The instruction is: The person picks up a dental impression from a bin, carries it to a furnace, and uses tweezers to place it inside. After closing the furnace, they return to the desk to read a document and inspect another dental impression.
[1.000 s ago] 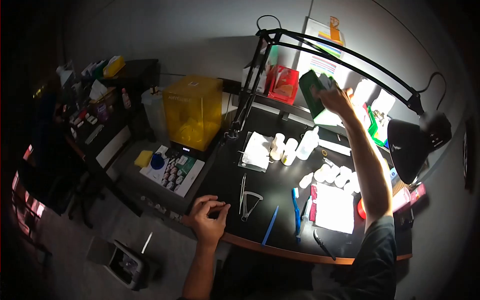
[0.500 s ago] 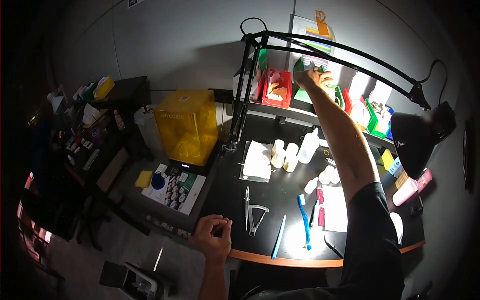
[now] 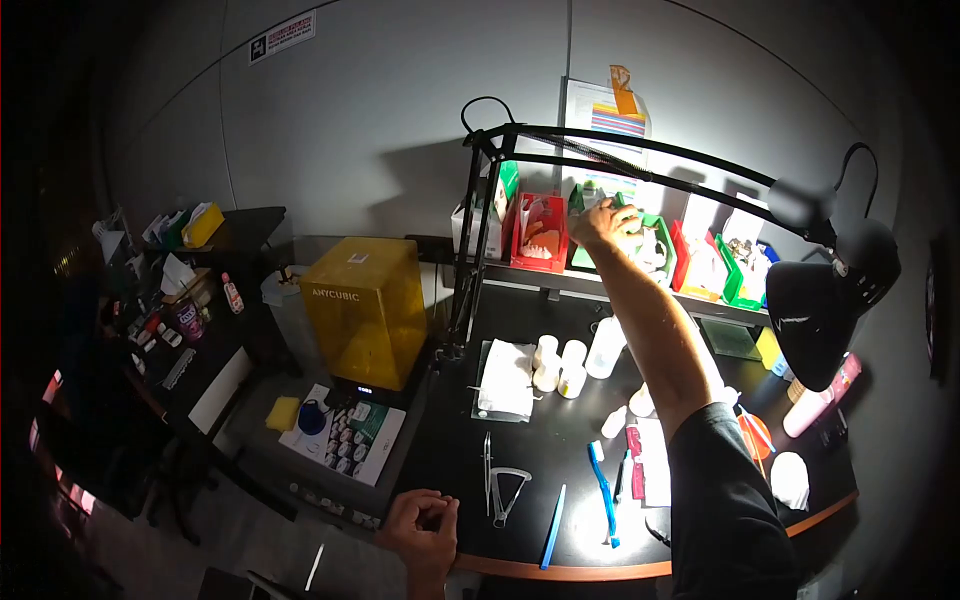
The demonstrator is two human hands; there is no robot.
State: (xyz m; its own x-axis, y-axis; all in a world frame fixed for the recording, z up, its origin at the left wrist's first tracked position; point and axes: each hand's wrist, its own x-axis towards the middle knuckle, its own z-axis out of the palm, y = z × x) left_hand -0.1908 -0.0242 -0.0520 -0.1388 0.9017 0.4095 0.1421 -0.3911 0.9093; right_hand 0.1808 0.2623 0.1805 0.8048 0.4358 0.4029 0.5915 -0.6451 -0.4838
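Observation:
My right hand (image 3: 608, 222) reaches up over a green bin (image 3: 652, 246) on the shelf. Its fingers bend down at the bin, and whatever they hold is hidden behind them. Beside it, a red bin (image 3: 540, 232) contains pale and orange dental models. My left hand (image 3: 422, 527) rests at the front left edge of the desk, fingers curled and thumb tip meeting them, with nothing visible inside. Nearest to it lie tweezers (image 3: 488, 475) and a metal caliper (image 3: 509, 493). Farther right are a light-blue stick (image 3: 553, 527) and a blue toothbrush (image 3: 604, 492).
A black lamp (image 3: 815, 315) hangs over the right side, its arm crossing above the bins. White bottles (image 3: 572, 375) stand mid-desk beside a stack of white sheets (image 3: 506, 380). To the left is a yellow Anycubic box (image 3: 362, 320). More bins (image 3: 740, 268) line the shelf's right.
The view has tilted upward, so the scene sits lower in the picture. My right hand remains at the green bin, shifted slightly. My left hand keeps its curled shape at the desk edge.

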